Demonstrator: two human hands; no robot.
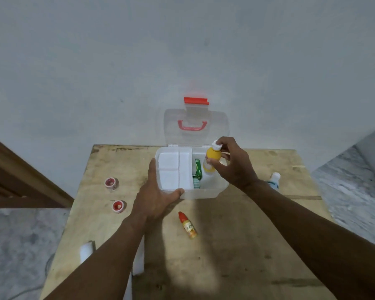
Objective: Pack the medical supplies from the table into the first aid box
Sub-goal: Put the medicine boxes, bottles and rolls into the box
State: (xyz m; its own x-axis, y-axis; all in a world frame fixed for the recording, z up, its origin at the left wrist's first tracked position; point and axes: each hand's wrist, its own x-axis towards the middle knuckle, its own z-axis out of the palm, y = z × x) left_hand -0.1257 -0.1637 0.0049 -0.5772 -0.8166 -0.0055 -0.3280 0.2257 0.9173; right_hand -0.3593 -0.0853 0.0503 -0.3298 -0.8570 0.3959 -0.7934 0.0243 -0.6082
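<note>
Your right hand (234, 163) pinches a yellow bottle (212, 159) by its white cap, above the open first aid box (204, 192) at the table's (236, 245) far edge. Your left hand (156, 198), spread wide, braces the box's near-left corner. A red-capped dropper bottle (187, 225) lies mid-table, and two tape rolls (115, 194) sit near the left edge.

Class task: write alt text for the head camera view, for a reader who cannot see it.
The right hand holds a yellow bottle over an open first aid box on a wooden table, while the left hand steadies the box's near left corner. Two red tape rolls and a red-capped dropper bottle lie outside it.
</note>
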